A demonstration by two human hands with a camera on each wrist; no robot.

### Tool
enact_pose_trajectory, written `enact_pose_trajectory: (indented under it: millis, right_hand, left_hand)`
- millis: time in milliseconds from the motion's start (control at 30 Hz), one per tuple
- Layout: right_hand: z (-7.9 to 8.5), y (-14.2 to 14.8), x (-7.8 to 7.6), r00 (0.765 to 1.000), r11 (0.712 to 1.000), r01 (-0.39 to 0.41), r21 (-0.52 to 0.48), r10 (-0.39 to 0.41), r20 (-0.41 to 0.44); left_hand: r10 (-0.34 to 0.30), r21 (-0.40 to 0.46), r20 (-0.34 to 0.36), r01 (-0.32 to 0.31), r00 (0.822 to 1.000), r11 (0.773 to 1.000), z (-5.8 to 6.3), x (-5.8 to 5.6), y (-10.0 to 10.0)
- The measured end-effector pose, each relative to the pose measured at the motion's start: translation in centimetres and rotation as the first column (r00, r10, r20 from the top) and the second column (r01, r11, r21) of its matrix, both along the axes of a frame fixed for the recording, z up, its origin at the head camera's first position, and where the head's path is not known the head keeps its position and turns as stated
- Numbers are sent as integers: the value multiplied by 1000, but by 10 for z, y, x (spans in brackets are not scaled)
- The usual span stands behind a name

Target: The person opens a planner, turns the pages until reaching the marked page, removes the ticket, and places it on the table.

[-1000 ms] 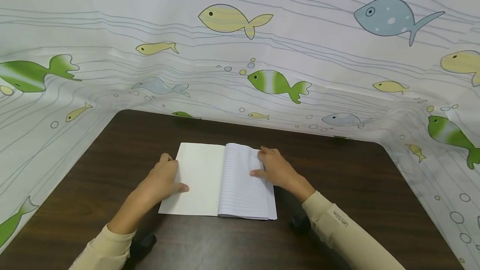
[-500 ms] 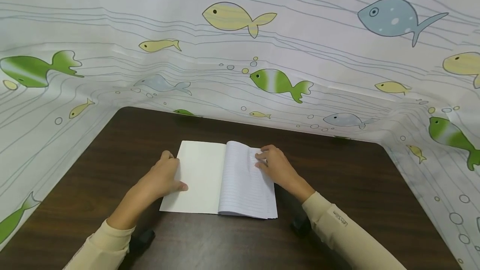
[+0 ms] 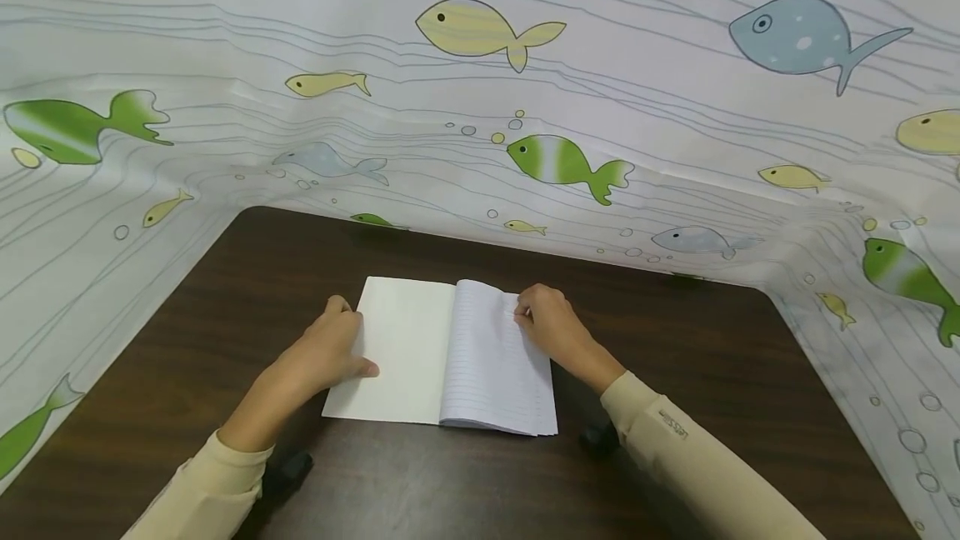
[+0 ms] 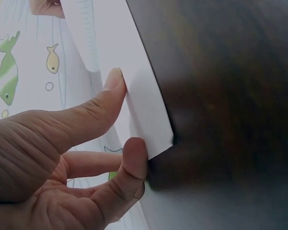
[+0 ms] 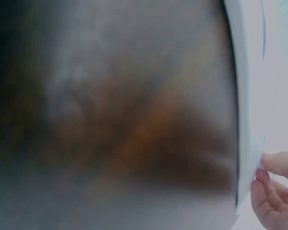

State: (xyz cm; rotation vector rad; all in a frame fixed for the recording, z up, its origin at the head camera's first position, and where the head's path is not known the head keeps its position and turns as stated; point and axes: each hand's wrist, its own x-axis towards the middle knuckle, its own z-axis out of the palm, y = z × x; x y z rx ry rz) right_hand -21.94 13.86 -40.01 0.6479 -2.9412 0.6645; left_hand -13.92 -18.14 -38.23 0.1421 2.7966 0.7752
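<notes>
Notebook [image 3: 450,348], lying open on the table [image 3: 697,357] between your two hands, with the fish-print cloth [image 3: 637,65] rising beyond the table's far edge. Your left hand [image 3: 330,348] rests at the outer edge of the blank page [image 3: 405,340]: thumb extended over the paper, fingers loosely bent at the edge, a gap between thumb and forefinger in the left wrist view; whether any fingertip reaches underneath cannot be told. Your right hand [image 3: 551,325] is drawn into a small pinch, thumb against forefinger, on the outer edge of the lined page [image 3: 487,357], toward its far corner; how many leaves are caught there is not clear. Note that the lined page bulges upward beside the fold, and that leaf edges stand out of line at the near corner.

The step in hand appears to be the parting of a leaf from the stack. For a clean result, roll your right thumb lightly over the edge to check that a single leaf is held, and keep the pinch gentle, since thin paper may crease. Let the left thumb weigh down the blank page so the notebook does not slide. Lift in a low arc toward the fold; a sharp pull could tear the sheet there
</notes>
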Motion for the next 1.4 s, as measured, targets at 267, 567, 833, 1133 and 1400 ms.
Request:
enact_pose_trajectory:
  millis: [267,567,833,1133,1400]
  right_hand:
    - [3,5,-3,996,991,41,-124,-30,90]
    - [25,-5,-11,908,852,208,-481,15,418]
    - [44,-27,-12,868,761,205,-615,150,474]
    - [56,-61,-19,865,764,167,-623,190,465]
    - [59,-83,-23,859,780,113,-615,234,455]
  left_hand:
    - [-4,0,-4,4,1000,1000,-1,1,2]
    - [-20,3,-27,20,999,1000,-2,0,1]
    - [-88,-15,-97,87,991,996,-2,-1,-7]
    - [-100,7,-103,101,990,995,-2,3,-20]
    - [-92,7,-66,93,994,996,1,-2,-18]
